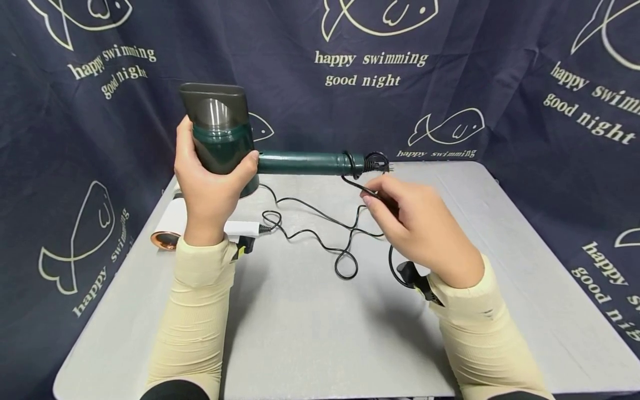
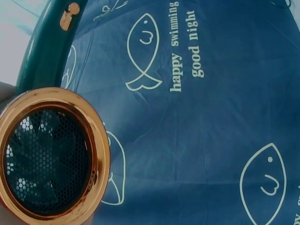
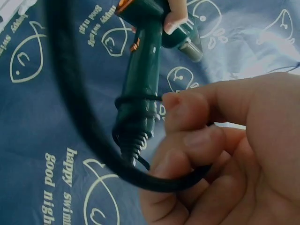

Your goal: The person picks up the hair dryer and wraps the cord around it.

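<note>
Green hair dryer (image 1: 225,145): left hand (image 1: 210,191) curled round its body; right hand (image 1: 417,222), near its handle end, pinching cord (image 3: 70,89); slackened tension could loosen the coils (image 3: 136,99).

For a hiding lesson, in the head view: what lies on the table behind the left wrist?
A white dryer: its copper-rimmed end shows left of the wrist, its handle right. Its middle, covered by the left hand and wrist, cannot be seen.

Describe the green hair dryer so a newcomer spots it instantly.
Above the grey table, find the left hand. It grips the green hair dryer, handle pointing rightward. Unlike the white dryer on the table, it is held up with black cord looped round its handle.
</note>
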The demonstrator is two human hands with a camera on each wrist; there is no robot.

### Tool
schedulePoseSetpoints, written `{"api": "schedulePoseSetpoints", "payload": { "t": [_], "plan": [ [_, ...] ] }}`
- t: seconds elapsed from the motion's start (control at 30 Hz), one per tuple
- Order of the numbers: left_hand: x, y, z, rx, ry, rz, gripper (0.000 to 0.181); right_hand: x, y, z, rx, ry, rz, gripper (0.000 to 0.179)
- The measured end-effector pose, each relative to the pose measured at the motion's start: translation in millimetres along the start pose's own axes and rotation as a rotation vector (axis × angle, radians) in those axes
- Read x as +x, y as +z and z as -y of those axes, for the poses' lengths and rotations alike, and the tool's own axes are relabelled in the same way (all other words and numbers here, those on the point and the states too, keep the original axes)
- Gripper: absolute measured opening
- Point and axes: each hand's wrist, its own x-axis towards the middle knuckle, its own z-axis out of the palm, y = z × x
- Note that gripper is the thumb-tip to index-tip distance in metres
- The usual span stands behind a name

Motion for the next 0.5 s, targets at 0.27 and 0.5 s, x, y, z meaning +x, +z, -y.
{"api": "schedulePoseSetpoints", "payload": {
  "t": [0.27,0.5],
  "plan": [
    [-1.7,-1.3,-2.0,0.033,-0.02,0.128,0.074,-0.7,-12,-3,0.018,-0.075,-0.116,0.01],
    [-3.3,-3.9,-2.4,0.052,-0.005,0.213,0.074,0.1,-19,0,0.085,-0.134,-0.133,0.013]
  ]
}}
